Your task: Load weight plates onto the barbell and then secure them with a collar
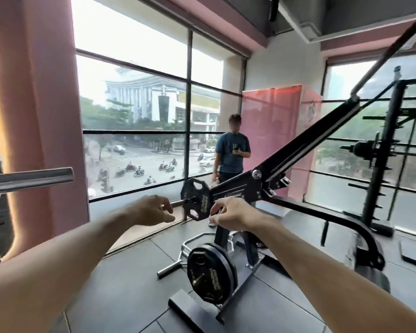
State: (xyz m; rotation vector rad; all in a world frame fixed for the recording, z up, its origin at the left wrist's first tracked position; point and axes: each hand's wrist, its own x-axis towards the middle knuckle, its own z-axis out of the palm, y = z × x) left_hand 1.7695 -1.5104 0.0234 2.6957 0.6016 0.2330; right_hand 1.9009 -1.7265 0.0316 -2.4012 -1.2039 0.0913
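A black weight plate with grip holes sits on the steel sleeve at the end of a black lever arm. My left hand hovers just left of the plate by the sleeve's tip, fingers loosely curled, holding nothing I can see. My right hand is at the plate's right edge with its fingers curled toward the rim; whether it grips the plate is unclear. More black plates hang on a storage peg low on the machine's frame. No collar shows.
A person in a blue shirt stands by the window behind the machine. A hex bar lies on the grey floor. A steel bar end juts in from the left. A black rack stands at right.
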